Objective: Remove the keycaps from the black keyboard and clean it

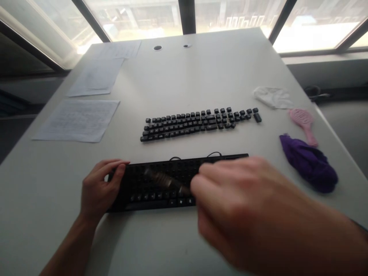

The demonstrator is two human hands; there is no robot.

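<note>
Currently your left hand [99,186] clasps the left end of the keyboard [138,180], while your right hand [244,207] — blurred — seems to pinch a brown brush [162,178] over its bared bed. Most keys [198,122] lie in rows just beyond — the bottom row is not yet off.

Bright window backlight w/ glare; foreground motion-blurred.

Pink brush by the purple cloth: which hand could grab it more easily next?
Probably the right hand: the pink brush lies on its side of the table, while the left hand grips the far end of the keyboard. The right holds a blurred tool, though.
</note>
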